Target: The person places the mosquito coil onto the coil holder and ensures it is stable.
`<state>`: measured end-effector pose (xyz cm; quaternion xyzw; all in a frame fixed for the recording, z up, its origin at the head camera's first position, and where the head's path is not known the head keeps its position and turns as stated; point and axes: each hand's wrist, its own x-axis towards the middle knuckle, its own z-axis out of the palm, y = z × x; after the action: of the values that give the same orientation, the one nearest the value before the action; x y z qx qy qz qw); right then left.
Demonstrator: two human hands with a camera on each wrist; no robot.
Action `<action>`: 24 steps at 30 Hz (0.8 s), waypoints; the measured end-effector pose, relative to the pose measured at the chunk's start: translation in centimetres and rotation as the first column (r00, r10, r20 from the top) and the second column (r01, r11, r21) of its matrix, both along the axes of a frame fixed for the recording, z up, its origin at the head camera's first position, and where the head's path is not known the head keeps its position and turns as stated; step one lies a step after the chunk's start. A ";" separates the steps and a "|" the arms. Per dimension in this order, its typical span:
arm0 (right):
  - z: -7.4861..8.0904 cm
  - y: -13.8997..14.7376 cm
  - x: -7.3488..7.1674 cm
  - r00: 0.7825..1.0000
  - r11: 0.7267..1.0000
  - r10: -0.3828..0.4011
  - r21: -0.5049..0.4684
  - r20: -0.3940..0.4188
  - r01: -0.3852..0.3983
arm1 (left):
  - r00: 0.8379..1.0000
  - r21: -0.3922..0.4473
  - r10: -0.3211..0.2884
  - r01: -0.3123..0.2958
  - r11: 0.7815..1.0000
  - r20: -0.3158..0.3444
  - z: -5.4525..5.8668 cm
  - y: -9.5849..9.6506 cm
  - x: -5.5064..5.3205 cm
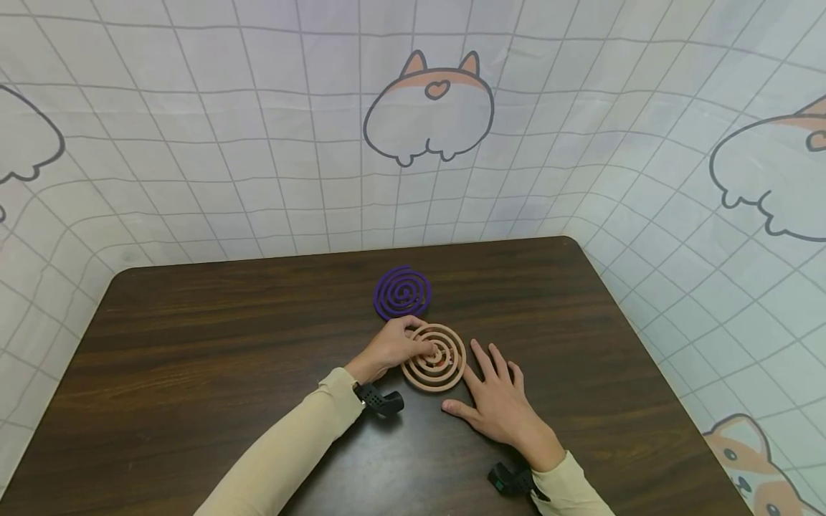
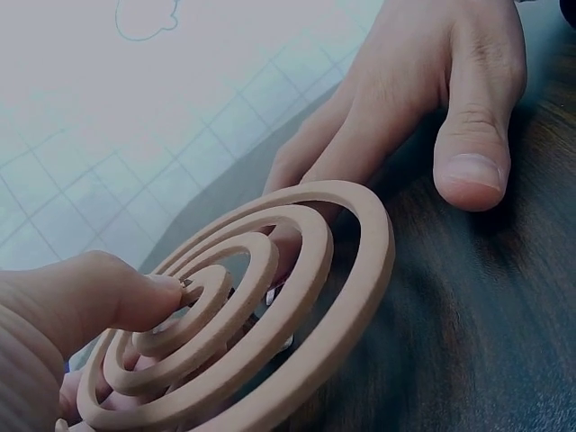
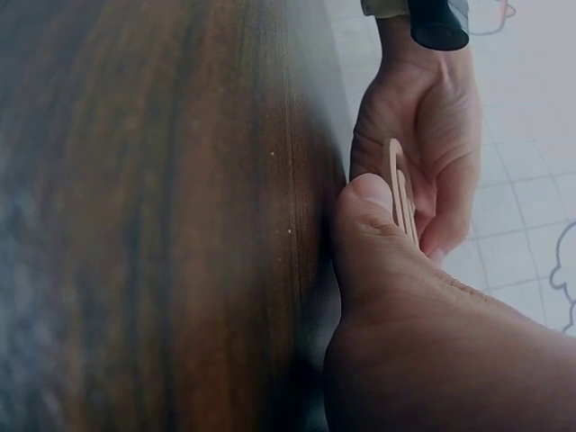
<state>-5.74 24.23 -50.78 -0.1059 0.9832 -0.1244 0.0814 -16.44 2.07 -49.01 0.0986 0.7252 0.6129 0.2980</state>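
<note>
My left hand pinches a tan mosquito coil near its centre, thumb on top and other fingers at its far left rim and underneath. In the left wrist view the coil is tilted, with small shiny bits glimpsed through its gaps; what they belong to is hidden. Just right of the coil is my right hand, fingers spread and fairly straight. Its index finger reaches the coil's right rim, partly behind it in the left wrist view. Beyond the left hand lies a purple mosquito coil on the table.
The dark wood-grain table has rounded far corners. A white grid-patterned curtain with cartoon corgis hangs behind it and along its sides. Each wrist wears a black camera; the left one sits just above the tabletop.
</note>
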 end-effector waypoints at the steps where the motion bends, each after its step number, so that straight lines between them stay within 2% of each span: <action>1: 0.0 0.0 0.0 1.000 1.000 0.000 -0.001 0.000 0.000 | 1.000 0.001 0.001 -0.001 1.000 0.000 0.0 0.0 0.0; 9: -0.1 -0.2 0.0 1.000 1.000 -0.001 -0.003 0.005 0.001 | 1.000 0.007 0.008 -0.008 1.000 -0.006 -0.1 -0.4 0.1; 19: 0.0 -0.2 0.1 1.000 1.000 -0.004 -0.003 0.022 0.004 | 0.999 -0.029 0.025 -0.027 0.999 -0.046 -0.3 -0.9 0.1; 24: 0.1 -0.1 0.1 1.000 1.000 -0.004 -0.003 0.026 0.004 | 0.999 -0.014 0.030 -0.030 0.999 -0.037 -0.1 -1.2 0.2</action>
<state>-5.67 24.17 -50.70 -0.1022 0.9821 -0.1272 0.0936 -16.28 0.90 -49.11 0.0970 0.7363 0.6102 0.2759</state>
